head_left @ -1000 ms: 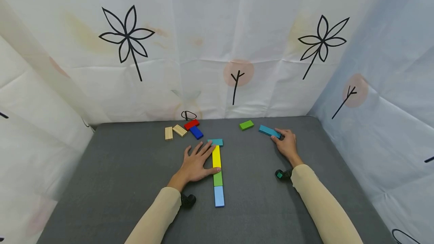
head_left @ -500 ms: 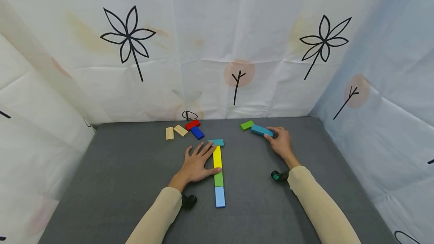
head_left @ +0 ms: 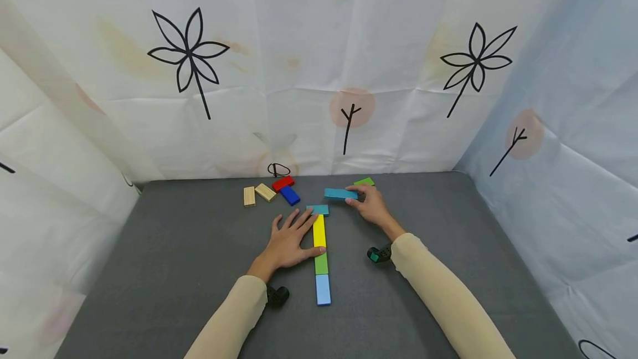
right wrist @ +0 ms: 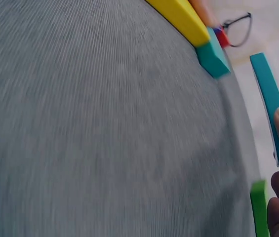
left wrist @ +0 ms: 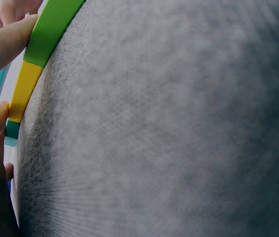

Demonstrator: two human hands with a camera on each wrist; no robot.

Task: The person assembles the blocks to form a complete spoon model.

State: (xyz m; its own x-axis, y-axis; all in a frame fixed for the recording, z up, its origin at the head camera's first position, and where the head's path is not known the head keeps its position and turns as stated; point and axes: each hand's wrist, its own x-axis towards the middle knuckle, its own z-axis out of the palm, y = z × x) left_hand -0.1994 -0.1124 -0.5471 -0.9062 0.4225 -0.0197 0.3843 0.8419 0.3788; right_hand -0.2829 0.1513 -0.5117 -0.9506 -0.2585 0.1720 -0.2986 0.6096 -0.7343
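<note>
Over grey surface (head_left: 174, 270), just right of frame centre, our right hand (head_left: 372, 208) pinches the blue block (head_left: 335, 194), which, swung low, could knock the teal block (head_left: 322, 210) beside our spread-fingered left hand (head_left: 287, 244) askew.

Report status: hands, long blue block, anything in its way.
Right hand pinching long blue block, raised above table. Left hand spread against block row. Nothing seen between long blue block and row's teal block.

Right hand (head_left: 371, 208) has carried the long blue block (head_left: 338, 194) left, past the far green block (head_left: 368, 180), to near the teal block (head_left: 320, 210).
</note>
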